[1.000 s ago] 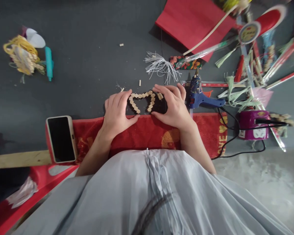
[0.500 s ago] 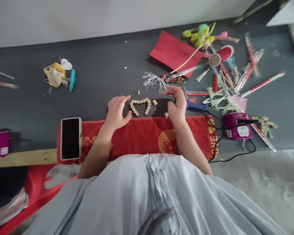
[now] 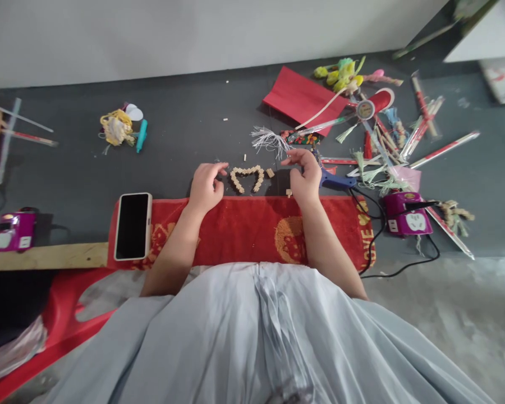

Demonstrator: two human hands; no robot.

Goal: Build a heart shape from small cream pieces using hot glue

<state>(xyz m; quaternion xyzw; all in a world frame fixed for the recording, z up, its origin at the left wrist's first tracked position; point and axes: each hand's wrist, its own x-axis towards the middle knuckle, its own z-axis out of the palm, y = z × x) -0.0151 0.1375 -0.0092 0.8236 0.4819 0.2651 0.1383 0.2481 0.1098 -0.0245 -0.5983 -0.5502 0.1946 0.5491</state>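
A heart-shaped outline of small pale tube-like pieces, open at its lower point, lies on the dark tabletop between my hands. My left hand is just left of it, fingers bent and apart from the thumb, with nothing seen in it. To the right, my right hand hovers with curved, parted fingers, also holding nothing visible. A little joined cluster sits close to the outline's right side. Another small cluster is beside my right thumb. Partly hidden behind my right hand is a blue glue gun.
A red towel lines the front edge, with a phone on its left end. Purple power sockets with black cords stand right. Beyond are white threads, red paper, a red spool and tassels.
Both hands have drawn back from the heart-shaped outline, left hand leftward and right hand rightward, leaving it on the table. The left fingers have curled more. The view has tilted to show the wall.
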